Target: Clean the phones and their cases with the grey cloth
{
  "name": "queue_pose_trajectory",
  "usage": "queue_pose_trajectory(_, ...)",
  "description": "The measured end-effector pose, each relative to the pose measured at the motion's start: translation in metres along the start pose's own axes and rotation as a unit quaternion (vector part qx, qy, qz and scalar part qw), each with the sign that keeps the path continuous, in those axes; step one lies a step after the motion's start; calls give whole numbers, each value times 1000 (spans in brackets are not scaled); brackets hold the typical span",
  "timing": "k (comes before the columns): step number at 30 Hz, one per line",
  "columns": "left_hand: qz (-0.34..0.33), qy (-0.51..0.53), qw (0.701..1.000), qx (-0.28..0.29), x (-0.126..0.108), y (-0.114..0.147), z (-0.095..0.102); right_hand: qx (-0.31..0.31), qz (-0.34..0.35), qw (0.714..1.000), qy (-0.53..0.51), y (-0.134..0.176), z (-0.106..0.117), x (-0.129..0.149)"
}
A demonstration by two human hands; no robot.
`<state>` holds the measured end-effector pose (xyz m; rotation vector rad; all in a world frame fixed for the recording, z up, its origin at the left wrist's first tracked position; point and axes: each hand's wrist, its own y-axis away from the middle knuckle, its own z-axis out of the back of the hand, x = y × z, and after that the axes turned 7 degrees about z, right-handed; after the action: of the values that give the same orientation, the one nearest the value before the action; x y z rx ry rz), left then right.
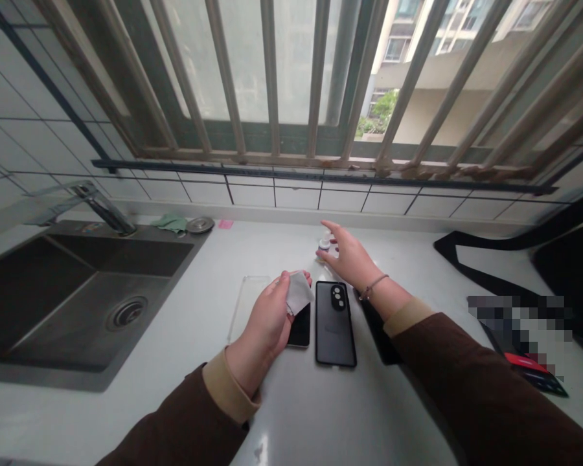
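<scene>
My left hand (266, 314) is closed on a small light-grey cloth (299, 293), pinched under the thumb. Beneath it lies a dark phone (300, 331), partly covered by the hand and cloth. My right hand (348, 255) has its fingers apart around a small white bottle (324, 246) standing on the counter; whether they touch it is hard to tell. In front of that hand lies a black-framed phone case (335, 333) with camera holes. A clear phone case (243, 304) rests to the left. Another flat dark object (376, 327) is partly hidden under my right forearm.
The white counter (291, 401) has a metal sink (150, 285) with a faucet (104, 207) at its left. A green cloth (171, 223), a round metal drain cover (201, 224) and a pink slip (225, 224) lie behind. A black strap (486, 275) is at the right.
</scene>
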<state>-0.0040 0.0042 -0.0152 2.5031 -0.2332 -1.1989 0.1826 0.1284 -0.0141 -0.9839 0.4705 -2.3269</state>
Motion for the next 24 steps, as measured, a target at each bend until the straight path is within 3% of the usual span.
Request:
queue_pose_trajectory(3,2,11,1000,8,-3,3,-3,-71,24,997,0,14,13,20)
queue_pose_trajectory(5,7,15,999,42,-6,7,-5,-102,7,995,-18,29,21,40)
queue_pose_trajectory(7,18,18,995,95,-8,12,-8,-75,-51,994,-63,46,27,60)
queue_pose_trajectory(9,31,17,989,140,-10,17,-10,3,-103,987,-124,62,28,76)
queue_pose_trajectory(12,48,-2,985,163,-10,21,-10,108,-129,947,-274,78,27,88)
queue_pose_trajectory(14,64,-17,984,164,-8,21,-10,120,-138,918,-351,83,25,90)
queue_pose_trajectory(17,77,-31,982,170,-5,20,-9,97,-157,900,-395,86,21,90)
queue_pose_trajectory(20,49,-82,984,147,-7,16,-7,69,-203,872,-439,90,16,88)
queue_pose_trajectory(22,-24,-180,979,96,-15,12,-2,47,-233,855,-461,92,16,86)
queue_pose_trajectory(24,-145,-338,930,18,-29,8,5,20,-249,851,-462,94,18,83)
